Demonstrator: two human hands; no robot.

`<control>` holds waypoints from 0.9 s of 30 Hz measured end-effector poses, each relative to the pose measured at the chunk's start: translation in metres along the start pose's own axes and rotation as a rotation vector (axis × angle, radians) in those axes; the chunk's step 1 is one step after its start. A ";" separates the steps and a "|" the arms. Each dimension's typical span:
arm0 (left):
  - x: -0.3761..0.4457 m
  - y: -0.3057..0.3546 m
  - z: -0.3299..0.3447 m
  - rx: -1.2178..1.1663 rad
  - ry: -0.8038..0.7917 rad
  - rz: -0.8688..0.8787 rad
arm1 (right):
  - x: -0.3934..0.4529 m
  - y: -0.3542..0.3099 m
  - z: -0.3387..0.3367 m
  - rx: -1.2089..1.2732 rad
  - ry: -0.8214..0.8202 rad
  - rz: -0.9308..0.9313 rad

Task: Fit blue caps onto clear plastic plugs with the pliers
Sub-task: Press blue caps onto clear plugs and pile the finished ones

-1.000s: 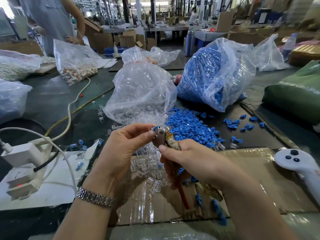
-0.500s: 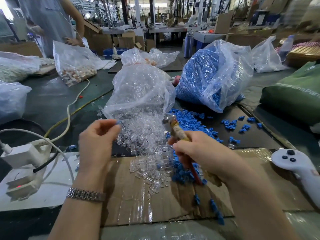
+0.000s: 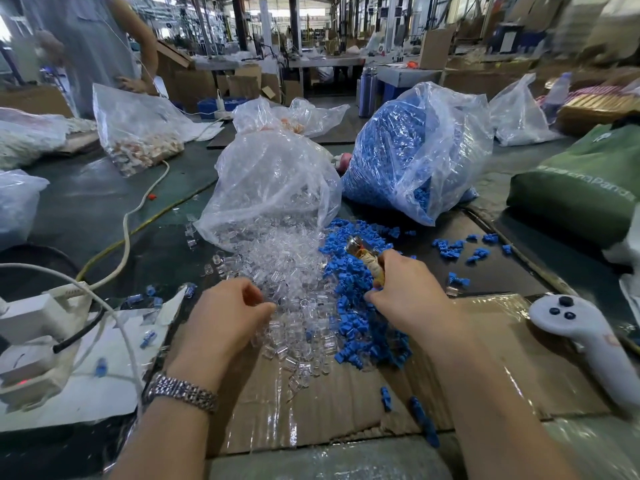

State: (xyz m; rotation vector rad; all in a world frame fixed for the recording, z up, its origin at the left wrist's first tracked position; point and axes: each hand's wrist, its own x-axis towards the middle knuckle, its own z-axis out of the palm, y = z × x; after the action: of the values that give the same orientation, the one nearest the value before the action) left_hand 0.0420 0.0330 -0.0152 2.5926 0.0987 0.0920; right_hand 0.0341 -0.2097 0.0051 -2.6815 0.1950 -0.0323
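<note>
A heap of clear plastic plugs spills from a clear bag onto the table and cardboard. Right beside it lies a heap of blue caps. My left hand is down at the near left side of the clear heap, fingers curled, thumb tip among the plugs; whether it pinches one is hidden. My right hand grips the wrapped handles of the pliers, whose metal head points up and away. Its lower fingers touch the blue caps.
A big bag of blue caps stands behind on the right. A white controller lies on the taped cardboard. Power strip and cables sit at left, with capped plugs scattered near them. Another person works at far left.
My hands have parted from the pliers' head and dropped to the heaps. The left hand swung out left, then came to the clear plugs; the right one lowered the pliers onto the blue caps.
</note>
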 end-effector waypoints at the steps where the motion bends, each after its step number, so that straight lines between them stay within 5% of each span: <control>1: 0.000 0.002 0.001 -0.008 0.008 0.000 | 0.001 -0.001 0.003 0.003 -0.003 -0.008; 18: 0.003 0.001 0.002 -0.276 0.111 0.019 | 0.010 -0.009 0.026 -0.024 0.116 -0.100; 27: 0.005 -0.001 0.002 -0.179 -0.010 -0.025 | 0.012 -0.007 0.028 0.012 0.159 -0.117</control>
State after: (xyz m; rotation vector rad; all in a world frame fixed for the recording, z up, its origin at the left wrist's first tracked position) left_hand 0.0475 0.0333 -0.0172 2.4123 0.1138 0.0758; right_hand 0.0485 -0.1930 -0.0166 -2.6760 0.0868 -0.2825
